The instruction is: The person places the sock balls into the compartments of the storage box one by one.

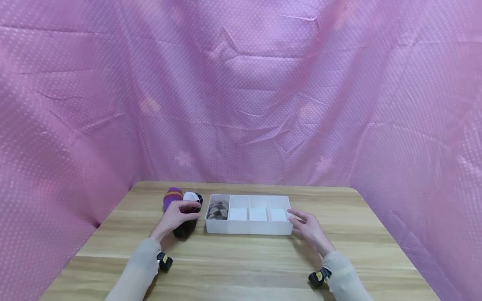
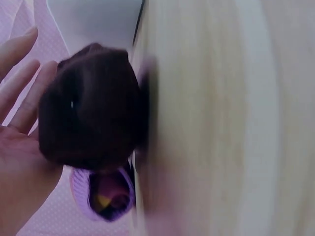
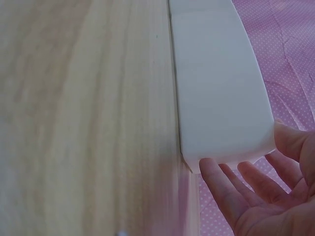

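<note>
My left hand (image 1: 174,218) is over a rolled dark sock (image 1: 184,229), its fingers extended toward the white box. In the left wrist view the dark sock (image 2: 91,108) sits right beside the palm and spread fingers. Behind it lie a purple sock with an orange band (image 1: 173,196) and a black-and-white sock (image 1: 193,196), partly hidden by the hand. The white divided box (image 1: 248,228) has a brown checked sock (image 1: 218,210) in its leftmost compartment. My right hand (image 1: 309,229) touches the box's right end, fingertips against the end wall and thumb at the rim (image 3: 273,140).
A wooden table (image 1: 241,267) carries everything, with rounded far corners. Pink dotted cloth (image 1: 241,104) hangs behind and along both sides. White blocks (image 1: 258,214) show low in the box's other compartments. Each wrist wears a small black camera (image 1: 164,262).
</note>
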`<state>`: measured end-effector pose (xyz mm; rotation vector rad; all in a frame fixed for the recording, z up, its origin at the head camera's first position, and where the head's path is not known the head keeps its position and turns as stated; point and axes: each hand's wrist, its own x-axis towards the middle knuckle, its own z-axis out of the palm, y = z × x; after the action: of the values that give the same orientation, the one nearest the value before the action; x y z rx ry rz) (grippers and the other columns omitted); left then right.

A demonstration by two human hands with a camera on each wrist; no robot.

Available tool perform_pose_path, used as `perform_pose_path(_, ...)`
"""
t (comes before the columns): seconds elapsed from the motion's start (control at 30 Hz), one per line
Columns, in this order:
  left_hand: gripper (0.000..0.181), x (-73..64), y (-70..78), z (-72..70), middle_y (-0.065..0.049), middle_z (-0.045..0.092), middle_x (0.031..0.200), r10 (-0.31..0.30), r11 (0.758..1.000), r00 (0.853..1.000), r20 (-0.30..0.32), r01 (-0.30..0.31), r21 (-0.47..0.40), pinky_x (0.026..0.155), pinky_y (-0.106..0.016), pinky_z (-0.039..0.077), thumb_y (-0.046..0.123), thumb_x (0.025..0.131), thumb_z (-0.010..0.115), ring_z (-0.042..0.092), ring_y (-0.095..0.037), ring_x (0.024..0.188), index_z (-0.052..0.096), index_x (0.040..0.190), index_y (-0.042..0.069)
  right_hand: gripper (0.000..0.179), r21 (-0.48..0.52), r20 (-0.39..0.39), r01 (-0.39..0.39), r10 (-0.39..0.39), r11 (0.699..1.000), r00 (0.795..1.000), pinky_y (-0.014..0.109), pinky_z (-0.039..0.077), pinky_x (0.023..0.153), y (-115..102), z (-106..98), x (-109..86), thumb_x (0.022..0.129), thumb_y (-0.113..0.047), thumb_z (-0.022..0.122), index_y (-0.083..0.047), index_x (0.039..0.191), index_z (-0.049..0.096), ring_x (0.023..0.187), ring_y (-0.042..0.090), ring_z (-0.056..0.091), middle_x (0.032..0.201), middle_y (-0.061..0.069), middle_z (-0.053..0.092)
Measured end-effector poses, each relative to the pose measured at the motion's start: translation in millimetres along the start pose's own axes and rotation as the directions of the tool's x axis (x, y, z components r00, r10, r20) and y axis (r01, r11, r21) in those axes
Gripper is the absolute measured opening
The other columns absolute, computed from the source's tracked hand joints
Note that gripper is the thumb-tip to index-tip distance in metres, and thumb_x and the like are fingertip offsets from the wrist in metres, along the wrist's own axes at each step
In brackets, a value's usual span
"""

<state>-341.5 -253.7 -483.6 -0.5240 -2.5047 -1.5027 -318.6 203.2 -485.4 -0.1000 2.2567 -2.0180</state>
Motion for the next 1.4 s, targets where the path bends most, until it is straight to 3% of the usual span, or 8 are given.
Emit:
perform_pose_path(0.13, 0.041, -8.2, 9.0, -7.5, -0.023, 0.069, 0.115, -0.026, 1.000, 0.999, 0.039, 0.026, -0.015, 0.095, -0.043, 0.052, 0.012, 0.080, 0.081, 0.060, -0.037, 0.112, 0.069, 0.115, -0.003, 0.044, -0.025, -0.018, 0.000, 0.000, 1.000, 1.000, 0.041, 0.055, 0.092, 1, -2, 0.5, 0.098, -0.010, 0.058, -0.002, 0.140, 0.050, 0.120, 0.036, 0.060, 0.146, 0.027, 0.045)
perform_pose_path(0.23, 0.047, -17.5, 6.0, -15.7, -0.025, 0.067, 0.117, -0.071, 0.997, 0.992, 0.107, 0.073, -0.016, 0.090, -0.036, 0.053, 0.013, 0.079, 0.081, 0.059, -0.039, 0.109, 0.066, 0.121, -0.004, 0.044, -0.014, -0.014, 0.004, -0.004, 1.000, 1.000, 0.041, 0.055, 0.092, 4, -1, -0.3, 0.098, -0.009, 0.058, -0.002, 0.141, 0.050, 0.119, 0.036, 0.060, 0.146, 0.027, 0.045)
perform_pose_path(0.33, 0.054, -21.0, -8.1, -22.4, -0.025, 0.066, 0.117, -0.069, 0.998, 0.982, 0.174, 0.069, 0.005, 0.082, -0.024, 0.052, 0.014, 0.079, 0.081, 0.060, -0.030, 0.103, 0.062, 0.126, -0.003, 0.044, 0.016, -0.015, 0.012, -0.012, 1.000, 1.000, 0.041, 0.055, 0.091, 5, 1, -0.7, 0.098, -0.008, 0.057, 0.000, 0.140, 0.050, 0.116, 0.035, 0.062, 0.143, 0.029, 0.047)
perform_pose_path(0.53, 0.060, -20.5, -10.6, -26.7, -0.021, 0.063, 0.121, -0.070, 0.995, 0.963, 0.259, 0.047, 0.093, 0.085, -0.033, 0.048, 0.019, 0.077, 0.083, 0.057, -0.026, 0.103, 0.060, 0.130, 0.004, 0.043, 0.017, -0.023, 0.020, -0.020, 1.000, 1.000, 0.041, 0.056, 0.090, 4, 2, 0.0, 0.098, -0.006, 0.057, 0.003, 0.139, 0.050, 0.113, 0.032, 0.063, 0.140, 0.030, 0.049)
perform_pose_path(0.63, 0.065, -19.2, -11.7, -27.6, -0.020, 0.061, 0.122, -0.095, 0.986, 0.956, 0.276, 0.054, 0.156, 0.086, -0.036, 0.046, 0.023, 0.075, 0.084, 0.056, -0.027, 0.103, 0.059, 0.133, 0.007, 0.043, 0.009, -0.024, 0.015, -0.015, 1.000, 1.000, 0.041, 0.056, 0.090, 3, 2, 0.4, 0.098, -0.006, 0.057, 0.002, 0.139, 0.050, 0.114, 0.032, 0.063, 0.141, 0.030, 0.049)
perform_pose_path(0.87, 0.066, -16.8, -20.8, -34.4, -0.019, 0.061, 0.119, -0.160, 0.978, 0.946, 0.283, 0.113, 0.174, 0.087, -0.037, 0.044, 0.023, 0.079, 0.082, 0.056, -0.026, 0.102, 0.055, 0.137, 0.010, 0.043, 0.023, -0.031, 0.005, -0.004, 1.000, 1.000, 0.042, 0.056, 0.091, 2, 3, 1.6, 0.097, -0.006, 0.057, 0.002, 0.139, 0.051, 0.114, 0.032, 0.063, 0.140, 0.030, 0.049)
perform_pose_path(1.1, 0.059, -19.2, -26.3, -37.0, -0.018, 0.066, 0.115, -0.121, 0.991, 0.936, 0.330, 0.095, 0.093, 0.087, -0.033, 0.047, 0.021, 0.081, 0.080, 0.059, -0.023, 0.100, 0.057, 0.133, 0.005, 0.043, 0.017, -0.025, 0.010, -0.009, 1.000, 1.000, 0.042, 0.056, 0.091, 3, 3, 1.1, 0.098, -0.005, 0.056, 0.003, 0.140, 0.049, 0.114, 0.031, 0.063, 0.141, 0.030, 0.049)
perform_pose_path(1.4, 0.050, -17.0, -26.4, -37.8, -0.017, 0.068, 0.114, -0.103, 0.994, 0.953, 0.285, 0.091, 0.053, 0.086, -0.024, 0.046, 0.019, 0.079, 0.082, 0.059, -0.023, 0.102, 0.065, 0.123, 0.004, 0.043, 0.009, -0.023, 0.016, -0.016, 1.000, 1.000, 0.043, 0.055, 0.091, 4, 1, 2.7, 0.098, -0.006, 0.057, 0.002, 0.139, 0.050, 0.115, 0.032, 0.062, 0.141, 0.030, 0.049)
